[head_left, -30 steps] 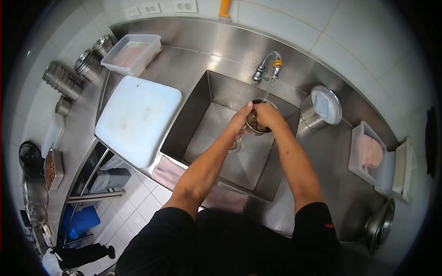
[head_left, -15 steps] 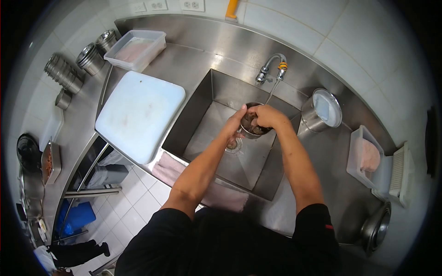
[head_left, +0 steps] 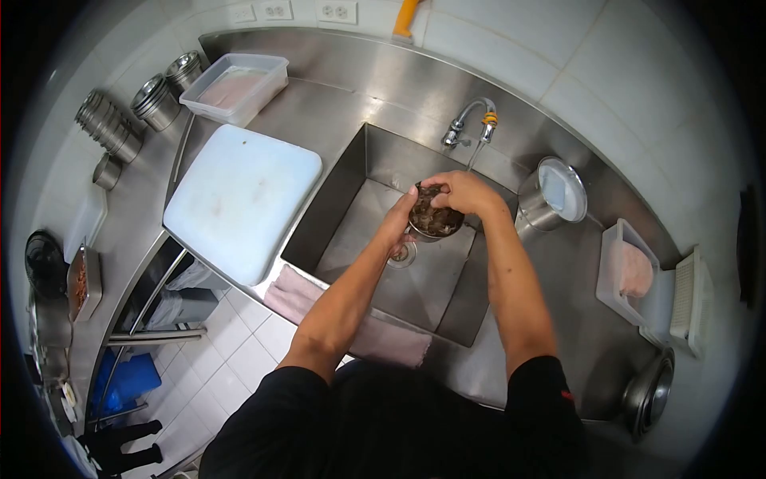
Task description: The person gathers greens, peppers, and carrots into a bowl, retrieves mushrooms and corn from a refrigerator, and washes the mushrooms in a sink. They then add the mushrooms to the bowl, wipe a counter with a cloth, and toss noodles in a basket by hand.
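My left hand (head_left: 396,221) is closed round the left side of a small round metal bowl (head_left: 433,238), its thumb at the rim. The bowl is raised over the sink (head_left: 343,231) and tilted towards me. Wet, dark brown pieces (head_left: 435,217) fill it; their kind is hard to tell. My right hand (head_left: 467,194) is over the far edge of the bowl, with curled fingers among the pieces. Behind the right hand, a thin stream of water runs from the tap (head_left: 481,112). Below the bowl lies the drain (head_left: 404,255).
A white cutting board (head_left: 239,199) and a pink cloth (head_left: 391,342) lie left and in front of the sink. Right of it stand a metal pot (head_left: 542,209) and a plastic tub (head_left: 613,263) with pink contents. Another tub (head_left: 263,92) sits at the back left. Another person's dark-clothed legs (head_left: 124,447) show lower left.
The bowl has tipped towards me, so more brown pieces show. My right hand has drawn up from inside the bowl to its far edge. The person at lower left has shifted.
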`<state>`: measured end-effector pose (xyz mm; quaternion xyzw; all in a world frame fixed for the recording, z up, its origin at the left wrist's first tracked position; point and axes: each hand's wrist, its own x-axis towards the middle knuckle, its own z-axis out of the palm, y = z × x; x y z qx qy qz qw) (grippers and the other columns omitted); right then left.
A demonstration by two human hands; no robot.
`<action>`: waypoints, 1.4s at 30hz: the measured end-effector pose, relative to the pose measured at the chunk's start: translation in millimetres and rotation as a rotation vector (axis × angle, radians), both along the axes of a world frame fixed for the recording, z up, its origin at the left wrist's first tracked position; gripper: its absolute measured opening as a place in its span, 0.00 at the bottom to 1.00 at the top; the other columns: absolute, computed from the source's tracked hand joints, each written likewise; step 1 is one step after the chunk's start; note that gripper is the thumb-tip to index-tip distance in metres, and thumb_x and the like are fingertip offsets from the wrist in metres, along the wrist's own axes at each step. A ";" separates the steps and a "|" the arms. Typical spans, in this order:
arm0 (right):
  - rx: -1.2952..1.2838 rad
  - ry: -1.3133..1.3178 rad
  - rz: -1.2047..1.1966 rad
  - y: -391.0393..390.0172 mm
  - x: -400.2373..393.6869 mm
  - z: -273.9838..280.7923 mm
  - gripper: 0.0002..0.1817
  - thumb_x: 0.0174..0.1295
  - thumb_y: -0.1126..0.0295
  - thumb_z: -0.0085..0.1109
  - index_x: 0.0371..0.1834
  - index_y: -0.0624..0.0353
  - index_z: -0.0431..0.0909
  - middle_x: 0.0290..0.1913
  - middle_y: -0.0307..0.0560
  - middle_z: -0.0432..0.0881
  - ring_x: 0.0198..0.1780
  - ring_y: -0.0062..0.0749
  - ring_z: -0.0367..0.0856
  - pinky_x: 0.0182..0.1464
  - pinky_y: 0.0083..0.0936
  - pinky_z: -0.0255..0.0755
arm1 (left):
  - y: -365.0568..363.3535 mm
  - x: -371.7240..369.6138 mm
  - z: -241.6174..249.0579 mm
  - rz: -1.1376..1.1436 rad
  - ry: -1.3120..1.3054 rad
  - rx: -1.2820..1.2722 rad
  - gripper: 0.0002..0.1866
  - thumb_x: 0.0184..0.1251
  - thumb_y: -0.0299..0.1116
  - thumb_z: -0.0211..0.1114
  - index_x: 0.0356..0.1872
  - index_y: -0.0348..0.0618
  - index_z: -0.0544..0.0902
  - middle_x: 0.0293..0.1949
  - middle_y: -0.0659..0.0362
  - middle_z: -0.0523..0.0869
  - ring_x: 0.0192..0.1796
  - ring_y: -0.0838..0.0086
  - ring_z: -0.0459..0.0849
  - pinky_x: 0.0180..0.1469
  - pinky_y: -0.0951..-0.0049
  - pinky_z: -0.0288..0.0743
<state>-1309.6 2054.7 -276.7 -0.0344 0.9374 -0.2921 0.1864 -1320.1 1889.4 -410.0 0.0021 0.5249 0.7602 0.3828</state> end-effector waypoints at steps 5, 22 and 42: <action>0.184 0.285 -0.189 -16.7 6.1 -62.1 0.20 0.68 0.54 0.52 0.55 0.53 0.82 0.49 0.60 0.85 0.51 0.60 0.82 0.56 0.46 0.75 | 7.8 8.1 10.9 0.107 -0.016 0.016 0.41 0.67 0.74 0.49 0.71 0.57 0.67 0.71 0.55 0.69 0.70 0.57 0.67 0.55 0.46 0.69; 0.014 0.238 -0.486 -68.5 4.1 -98.7 0.20 0.68 0.55 0.47 0.50 0.51 0.86 0.50 0.58 0.86 0.54 0.57 0.83 0.57 0.47 0.76 | -3.7 8.0 4.0 0.383 0.448 -0.267 0.38 0.72 0.61 0.57 0.68 0.37 0.73 0.63 0.46 0.79 0.66 0.61 0.76 0.66 0.67 0.68; -1.925 0.449 -0.694 -152.6 -34.5 -156.7 0.20 0.72 0.54 0.49 0.53 0.59 0.77 0.52 0.49 0.82 0.49 0.41 0.84 0.53 0.39 0.78 | 28.1 53.1 148.2 0.163 1.504 -1.450 0.32 0.55 0.62 0.71 0.60 0.60 0.83 0.62 0.38 0.71 0.61 0.43 0.72 0.64 0.51 0.68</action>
